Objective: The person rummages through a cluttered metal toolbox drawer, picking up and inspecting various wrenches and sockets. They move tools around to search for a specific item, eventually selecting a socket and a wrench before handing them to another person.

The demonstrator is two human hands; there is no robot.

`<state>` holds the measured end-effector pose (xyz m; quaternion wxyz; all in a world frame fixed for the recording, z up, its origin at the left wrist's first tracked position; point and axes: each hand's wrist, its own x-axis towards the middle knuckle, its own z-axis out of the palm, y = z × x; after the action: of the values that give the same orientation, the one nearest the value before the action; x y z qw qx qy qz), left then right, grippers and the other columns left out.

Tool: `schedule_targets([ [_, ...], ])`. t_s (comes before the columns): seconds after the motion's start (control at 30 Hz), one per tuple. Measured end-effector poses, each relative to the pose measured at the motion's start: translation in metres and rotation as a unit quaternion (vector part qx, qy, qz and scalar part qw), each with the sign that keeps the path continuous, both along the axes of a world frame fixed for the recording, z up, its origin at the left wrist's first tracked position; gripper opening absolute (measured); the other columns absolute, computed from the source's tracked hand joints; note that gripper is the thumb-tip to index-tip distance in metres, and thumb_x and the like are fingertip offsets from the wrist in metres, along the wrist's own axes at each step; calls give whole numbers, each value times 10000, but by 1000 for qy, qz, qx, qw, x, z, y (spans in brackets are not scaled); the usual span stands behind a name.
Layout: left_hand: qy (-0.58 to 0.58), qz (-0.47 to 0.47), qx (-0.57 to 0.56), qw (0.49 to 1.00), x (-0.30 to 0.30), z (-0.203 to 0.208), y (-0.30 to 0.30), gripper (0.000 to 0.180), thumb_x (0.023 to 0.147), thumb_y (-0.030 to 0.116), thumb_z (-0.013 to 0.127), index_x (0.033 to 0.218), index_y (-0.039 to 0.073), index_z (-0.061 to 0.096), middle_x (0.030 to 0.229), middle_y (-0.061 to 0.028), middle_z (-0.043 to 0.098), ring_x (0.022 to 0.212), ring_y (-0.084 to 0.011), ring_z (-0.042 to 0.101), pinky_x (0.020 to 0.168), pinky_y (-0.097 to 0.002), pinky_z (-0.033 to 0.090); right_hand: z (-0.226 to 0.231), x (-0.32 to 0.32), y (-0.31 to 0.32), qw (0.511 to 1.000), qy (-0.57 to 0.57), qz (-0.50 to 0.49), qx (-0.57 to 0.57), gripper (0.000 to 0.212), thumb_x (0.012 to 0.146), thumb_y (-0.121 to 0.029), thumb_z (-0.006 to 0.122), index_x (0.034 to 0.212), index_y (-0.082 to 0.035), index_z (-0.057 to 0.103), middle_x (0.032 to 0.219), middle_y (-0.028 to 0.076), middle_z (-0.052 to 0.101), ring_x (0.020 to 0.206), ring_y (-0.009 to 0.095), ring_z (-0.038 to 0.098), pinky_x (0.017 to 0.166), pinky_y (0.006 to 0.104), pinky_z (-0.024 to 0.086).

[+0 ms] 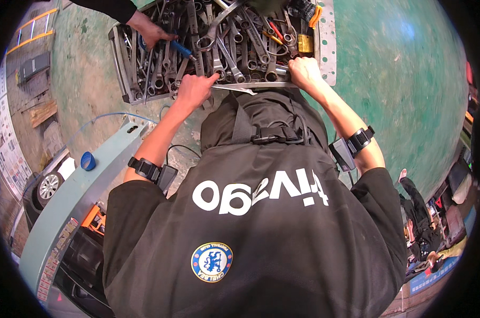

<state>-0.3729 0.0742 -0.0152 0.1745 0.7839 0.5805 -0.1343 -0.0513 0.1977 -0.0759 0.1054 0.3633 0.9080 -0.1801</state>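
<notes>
A shallow metal tray (274, 85) packed with wrenches lies in front of me. My left hand (194, 91) is closed at its near edge, one finger or the thumb stretched toward the ring end of a wrench (218, 69); the other fingers are partly hidden. Farther right, my right hand (305, 73) closes at the same edge, by the tray's near right corner. Its fingertips are hidden. Another person's hand (151, 33) reaches in from the far left, at a blue-handled tool (182, 50). A large wrench (214, 31) lies across the others.
Beside the tray's right side runs a perforated metal strip (328, 42). A yellow piece (305, 43) and a dark glove-like item with orange edging (306, 11) lie there. At left stand a grey-green machine arm (70, 185) with a blue cup (88, 161) and a wheel (50, 186). People (422, 222) are at right.
</notes>
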Motion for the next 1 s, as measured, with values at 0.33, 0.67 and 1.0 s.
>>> schedule_targets([
  [0.33,-32,44,31,998,14,7,-16,620,747,77,565,1317,317,531,650,-114,630,548,-322,613,508,-435,495,-5,-1,5,999,-32,-37,-10,143,667,-155,629,693,-18,657,730,197,660,681,348,674,614,454,535],
  [0.67,-80,162,33,983,8,-3,-43,428,720,104,600,1120,242,661,720,-115,671,637,-303,651,582,-436,509,22,7,8,1000,-2,1,-27,235,684,-283,643,771,-77,717,738,162,673,727,334,668,703,444,538],
  [1.0,-264,351,5,898,13,15,-41,356,714,105,632,1059,165,699,729,-117,682,662,-242,672,629,-377,516,121,52,30,834,106,-261,-474,210,828,-230,688,781,-26,663,611,5,583,560,84,555,505,259,440],
])
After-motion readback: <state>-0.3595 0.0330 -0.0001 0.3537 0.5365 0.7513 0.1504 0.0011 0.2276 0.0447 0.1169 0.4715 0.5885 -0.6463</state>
